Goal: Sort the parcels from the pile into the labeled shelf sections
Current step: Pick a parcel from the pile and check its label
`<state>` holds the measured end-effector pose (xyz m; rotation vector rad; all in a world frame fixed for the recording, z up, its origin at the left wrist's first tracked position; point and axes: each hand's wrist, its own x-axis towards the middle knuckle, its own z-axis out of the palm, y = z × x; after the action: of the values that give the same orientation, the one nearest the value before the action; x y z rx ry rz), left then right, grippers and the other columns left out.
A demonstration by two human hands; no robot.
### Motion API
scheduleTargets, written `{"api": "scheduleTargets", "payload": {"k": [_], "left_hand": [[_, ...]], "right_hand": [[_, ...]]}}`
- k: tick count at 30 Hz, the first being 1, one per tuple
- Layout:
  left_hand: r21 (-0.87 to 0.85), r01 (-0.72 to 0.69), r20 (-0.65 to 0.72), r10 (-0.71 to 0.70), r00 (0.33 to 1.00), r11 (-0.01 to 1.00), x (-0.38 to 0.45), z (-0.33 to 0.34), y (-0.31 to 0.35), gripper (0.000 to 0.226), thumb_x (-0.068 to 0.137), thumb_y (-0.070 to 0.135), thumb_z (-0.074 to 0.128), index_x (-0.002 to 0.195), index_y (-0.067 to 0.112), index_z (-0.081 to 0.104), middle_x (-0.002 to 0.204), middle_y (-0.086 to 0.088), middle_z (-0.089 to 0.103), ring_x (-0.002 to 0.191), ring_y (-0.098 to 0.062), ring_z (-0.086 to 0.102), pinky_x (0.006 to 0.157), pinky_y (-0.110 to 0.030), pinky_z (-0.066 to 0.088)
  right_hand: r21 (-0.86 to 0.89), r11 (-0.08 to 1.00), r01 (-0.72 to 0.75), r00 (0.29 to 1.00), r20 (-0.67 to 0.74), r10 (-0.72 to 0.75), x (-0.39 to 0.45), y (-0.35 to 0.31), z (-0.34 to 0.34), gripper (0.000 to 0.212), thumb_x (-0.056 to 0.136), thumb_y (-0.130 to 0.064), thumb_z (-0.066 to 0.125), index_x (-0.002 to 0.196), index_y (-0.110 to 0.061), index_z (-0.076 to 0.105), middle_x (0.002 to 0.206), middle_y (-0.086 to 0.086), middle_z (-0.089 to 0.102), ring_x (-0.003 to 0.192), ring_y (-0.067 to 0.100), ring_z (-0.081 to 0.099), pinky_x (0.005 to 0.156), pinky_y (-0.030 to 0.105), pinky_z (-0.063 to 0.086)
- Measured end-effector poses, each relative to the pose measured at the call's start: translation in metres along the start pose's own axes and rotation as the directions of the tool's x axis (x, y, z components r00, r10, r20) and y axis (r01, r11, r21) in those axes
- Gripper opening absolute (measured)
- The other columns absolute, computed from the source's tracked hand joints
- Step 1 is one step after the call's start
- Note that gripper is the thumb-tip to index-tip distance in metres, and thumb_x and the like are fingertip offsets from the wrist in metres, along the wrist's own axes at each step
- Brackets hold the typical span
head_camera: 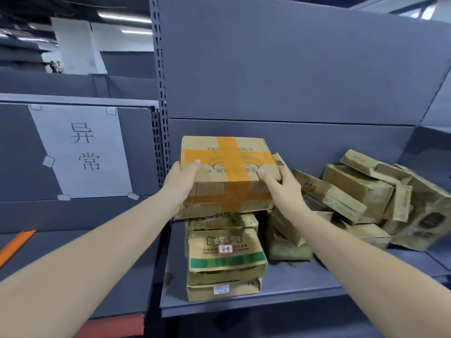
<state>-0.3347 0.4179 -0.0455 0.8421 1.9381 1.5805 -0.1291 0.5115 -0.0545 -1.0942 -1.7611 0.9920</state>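
Note:
A flat cardboard parcel (227, 167) crossed with orange tape is held between both hands above the grey shelf (288, 286). My left hand (181, 182) grips its left edge, thumb on top. My right hand (283, 186) grips its right edge, thumb on the lid. Under it stands a stack of parcels, the upper one (225, 250) with a green band and a small red-framed sticker. A jumbled pile of brown parcels (366, 198) lies to the right on the same shelf.
A white paper label (81, 150) with two characters is taped to the grey back panel of the left shelf section. A perforated upright post (161, 93) divides the two sections. An orange strip (17, 242) lies at the far left.

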Motion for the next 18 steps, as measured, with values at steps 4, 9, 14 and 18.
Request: {"api": "scheduleTargets", "payload": {"k": [4, 9, 14, 18], "left_hand": [[0.017, -0.042, 0.051, 0.041, 0.998, 0.999, -0.015, -0.006, -0.008, 0.047, 0.093, 0.052, 0.05, 0.132, 0.025, 0.046, 0.125, 0.005, 0.056, 0.112, -0.019, 0.053, 0.085, -0.035, 0.04], [0.066, -0.068, 0.132, 0.058, 0.99, 0.996, -0.04, -0.012, -0.028, 0.043, 0.09, 0.046, 0.06, 0.126, 0.029, 0.046, 0.12, 0.005, 0.059, 0.108, -0.019, 0.057, 0.095, -0.043, 0.049], [0.217, -0.191, 0.192, 0.15, 0.97, 0.957, -0.074, -0.017, -0.047, 0.056, 0.086, 0.032, 0.07, 0.13, 0.021, 0.036, 0.106, 0.01, 0.056, 0.086, -0.006, 0.055, 0.064, -0.02, 0.044], [0.304, -0.174, 0.223, 0.107, 0.969, 0.937, -0.091, -0.019, -0.064, 0.076, 0.084, 0.028, 0.074, 0.141, 0.014, 0.026, 0.116, 0.0, 0.055, 0.088, -0.01, 0.053, 0.061, -0.016, 0.042]], "right_hand": [[0.061, 0.998, -0.021, 1.0, -0.012, 0.022, -0.017, 0.003, -0.002, 0.034, 0.09, -0.047, 0.062, 0.115, -0.034, 0.042, 0.109, -0.01, 0.053, 0.101, 0.013, 0.052, 0.081, 0.025, 0.043], [0.066, 0.997, -0.027, 0.999, -0.031, 0.029, -0.043, 0.008, -0.005, 0.033, 0.091, -0.027, 0.063, 0.116, -0.024, 0.042, 0.098, -0.009, 0.054, 0.086, 0.0, 0.051, 0.062, 0.016, 0.04], [0.009, 0.997, -0.075, 0.997, -0.007, 0.075, -0.071, 0.021, -0.005, 0.045, 0.085, -0.029, 0.068, 0.119, -0.019, 0.041, 0.098, -0.008, 0.056, 0.092, 0.011, 0.056, 0.069, 0.015, 0.043], [-0.068, 0.99, -0.126, 0.992, 0.021, 0.127, -0.081, 0.036, -0.002, 0.054, 0.083, -0.025, 0.074, 0.121, -0.02, 0.036, 0.105, -0.006, 0.055, 0.099, 0.015, 0.056, 0.081, 0.029, 0.047]]}}
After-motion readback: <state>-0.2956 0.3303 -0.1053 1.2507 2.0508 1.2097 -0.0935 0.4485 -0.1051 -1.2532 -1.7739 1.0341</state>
